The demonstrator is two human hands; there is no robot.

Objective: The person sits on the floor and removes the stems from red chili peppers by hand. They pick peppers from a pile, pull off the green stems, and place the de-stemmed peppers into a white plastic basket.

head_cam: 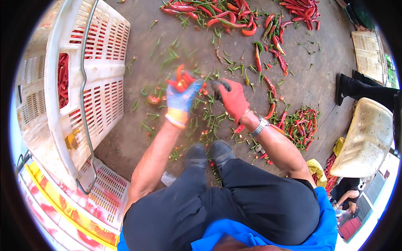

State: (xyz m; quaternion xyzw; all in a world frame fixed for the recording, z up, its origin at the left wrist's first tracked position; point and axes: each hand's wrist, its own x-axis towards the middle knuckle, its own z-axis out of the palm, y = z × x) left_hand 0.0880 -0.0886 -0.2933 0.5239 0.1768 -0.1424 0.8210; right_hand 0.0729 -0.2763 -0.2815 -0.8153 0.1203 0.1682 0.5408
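Several red chili peppers [182, 80] are in my left hand [183, 95], which wears a blue glove with an orange cuff. My right hand [230, 95], in a red glove with dark fingertips, is just to the right, its fingers curled; whether something small is between them cannot be told. Green pepper stems [207, 116] and bits of red pepper lie on the ground below and between the hands. Ahead is a pile of red and green chili peppers [220, 12]. Single peppers [271, 86] lie in a loose line to the right of my right hand.
A white plastic crate [103, 72] with a wire handle, holding red peppers, stands at left; another crate [103, 194] is below it. A pile of small peppers and stems [301, 128] lies right, near a white plastic seat [364, 138]. Another person's legs [361, 89] and a seated person [347, 196] are at far right.
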